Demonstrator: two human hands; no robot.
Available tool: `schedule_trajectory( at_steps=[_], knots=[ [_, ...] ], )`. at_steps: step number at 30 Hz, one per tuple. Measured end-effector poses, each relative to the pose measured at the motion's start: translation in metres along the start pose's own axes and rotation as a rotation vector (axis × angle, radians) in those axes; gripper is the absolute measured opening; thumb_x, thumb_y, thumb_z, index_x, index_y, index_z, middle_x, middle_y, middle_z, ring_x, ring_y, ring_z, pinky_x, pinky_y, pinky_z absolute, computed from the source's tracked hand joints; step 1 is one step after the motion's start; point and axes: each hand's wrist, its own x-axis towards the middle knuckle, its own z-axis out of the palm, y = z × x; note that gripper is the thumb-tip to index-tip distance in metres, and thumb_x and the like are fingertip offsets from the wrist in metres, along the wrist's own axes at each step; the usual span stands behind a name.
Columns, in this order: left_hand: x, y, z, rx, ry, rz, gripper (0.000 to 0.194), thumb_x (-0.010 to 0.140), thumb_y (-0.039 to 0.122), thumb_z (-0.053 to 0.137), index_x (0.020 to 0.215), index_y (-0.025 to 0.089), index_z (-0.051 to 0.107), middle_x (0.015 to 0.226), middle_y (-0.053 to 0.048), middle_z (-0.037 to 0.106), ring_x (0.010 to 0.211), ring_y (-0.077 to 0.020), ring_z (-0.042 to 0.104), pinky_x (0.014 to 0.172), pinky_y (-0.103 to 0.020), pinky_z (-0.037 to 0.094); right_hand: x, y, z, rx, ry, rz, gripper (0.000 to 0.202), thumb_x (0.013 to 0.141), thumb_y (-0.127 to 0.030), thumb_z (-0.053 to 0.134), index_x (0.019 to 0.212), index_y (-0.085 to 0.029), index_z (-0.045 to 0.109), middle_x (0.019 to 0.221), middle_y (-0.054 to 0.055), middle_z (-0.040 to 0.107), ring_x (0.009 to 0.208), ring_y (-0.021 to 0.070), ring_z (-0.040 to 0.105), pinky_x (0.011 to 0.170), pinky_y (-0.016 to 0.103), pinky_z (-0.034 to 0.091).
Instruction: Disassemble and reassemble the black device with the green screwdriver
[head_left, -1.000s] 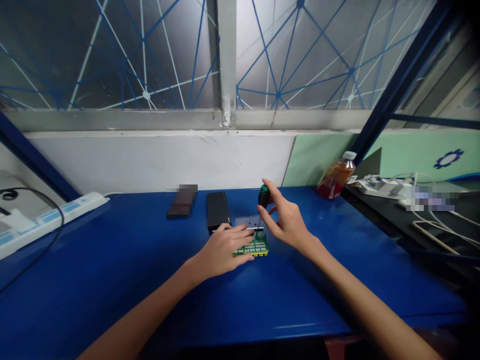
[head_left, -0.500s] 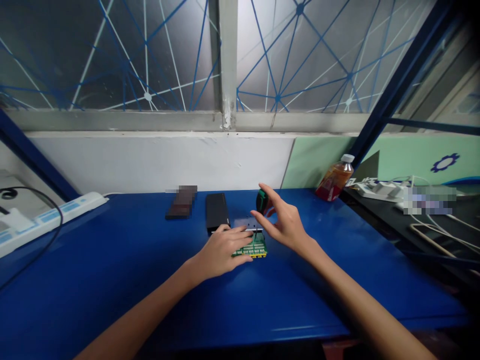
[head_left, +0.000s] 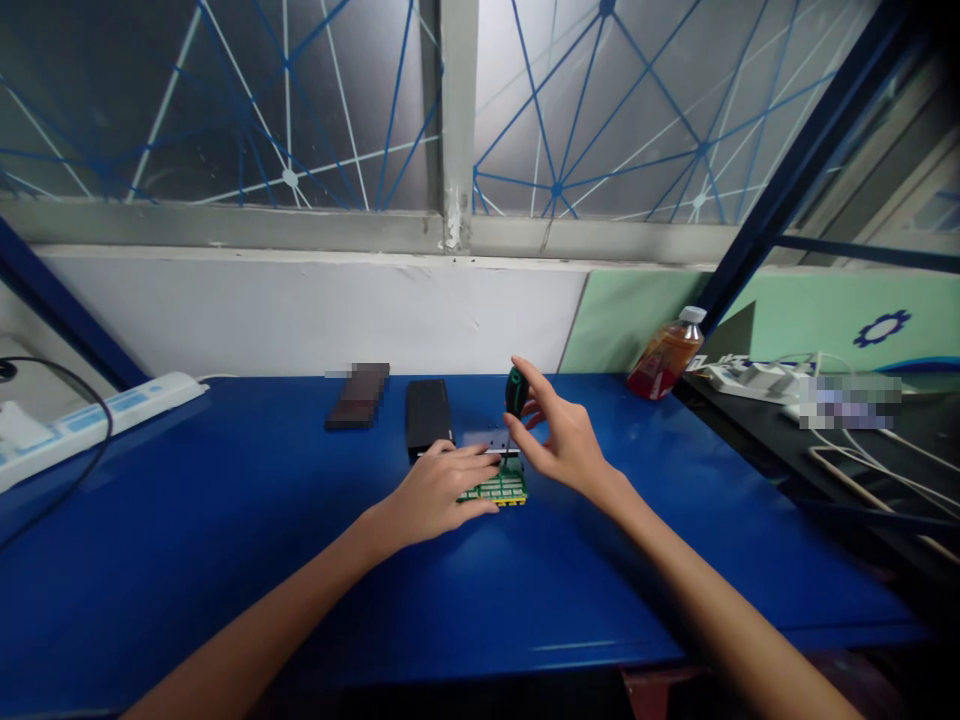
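Observation:
A green circuit board (head_left: 506, 488) with a yellow front edge lies on the blue table. My left hand (head_left: 444, 490) holds it from the left, its fingers stretched over the top and its thumb along the front edge, so much of the board is covered. In my right hand (head_left: 562, 435) is a screwdriver (head_left: 516, 392) with a black and green handle, gripped between thumb and fingers. It stands nearly upright with its thin shaft pointing down at the board; the tip is too small to make out. Behind the board is a grey metal plate (head_left: 484, 438).
A black box (head_left: 428, 415) stands just behind my left hand, with a dark flat object (head_left: 360, 397), partly blurred out, to its left. A white power strip (head_left: 105, 425) runs along the left side. A drink bottle (head_left: 667, 352) leans at the back right, near cables (head_left: 862, 460).
My right thumb and fingers have closed in a little on the screwdriver handle, which has turned slightly. The left hand stays on the board. The whole view has shifted slightly.

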Motion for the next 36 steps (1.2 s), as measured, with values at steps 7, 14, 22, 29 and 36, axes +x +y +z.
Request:
schedule_trajectory(
  at_steps=[7, 14, 22, 29, 36],
  knots=[
    [0.001, 0.001, -0.001, -0.003, -0.015, -0.009, 0.039, 0.096, 0.048, 0.052, 0.127, 0.025, 0.059, 0.135, -0.006, 0.059, 0.131, -0.0268, 0.048, 0.097, -0.046, 0.04, -0.002, 0.0, 0.004, 0.016, 0.045, 0.037, 0.07, 0.088, -0.031, 0.056, 0.15, -0.027, 0.024, 0.088, 0.0, 0.064, 0.063, 0.0141, 0.065, 0.061, 0.03, 0.053],
    [0.0, -0.001, 0.003, -0.016, 0.021, 0.01, 0.037, 0.097, 0.047, 0.049, 0.126, 0.028, 0.059, 0.132, -0.005, 0.062, 0.128, -0.0273, 0.051, 0.095, -0.046, 0.04, -0.005, -0.001, 0.011, 0.05, 0.051, 0.041, 0.071, 0.088, -0.029, 0.053, 0.151, -0.025, 0.02, 0.096, 0.003, 0.066, 0.065, 0.0145, 0.065, 0.062, 0.03, 0.055],
    [0.0, 0.0, -0.002, -0.017, -0.016, 0.008, 0.038, 0.096, 0.047, 0.051, 0.128, 0.027, 0.058, 0.133, -0.006, 0.061, 0.132, -0.0275, 0.047, 0.099, -0.047, 0.039, 0.0, -0.001, 0.004, -0.024, 0.035, -0.072, 0.062, 0.09, -0.028, 0.053, 0.148, -0.023, 0.032, 0.09, 0.003, 0.065, 0.072, 0.0156, 0.063, 0.065, 0.029, 0.053],
    [0.001, 0.002, -0.005, -0.015, -0.028, -0.018, 0.04, 0.093, 0.047, 0.056, 0.126, 0.025, 0.06, 0.135, -0.008, 0.059, 0.133, -0.0275, 0.046, 0.099, -0.048, 0.039, 0.003, 0.0, 0.006, -0.05, 0.096, -0.057, 0.057, 0.09, -0.028, 0.053, 0.145, -0.022, 0.038, 0.096, 0.005, 0.067, 0.063, 0.0128, 0.058, 0.064, 0.028, 0.051],
    [0.0, 0.003, -0.005, -0.022, -0.006, 0.021, 0.039, 0.095, 0.046, 0.053, 0.129, 0.027, 0.057, 0.132, -0.007, 0.061, 0.132, -0.0272, 0.047, 0.096, -0.046, 0.041, 0.006, -0.006, 0.01, 0.036, -0.006, -0.046, 0.064, 0.09, -0.021, 0.044, 0.151, -0.022, 0.023, 0.107, 0.008, 0.066, 0.079, 0.0177, 0.064, 0.07, 0.031, 0.054]
  ],
)
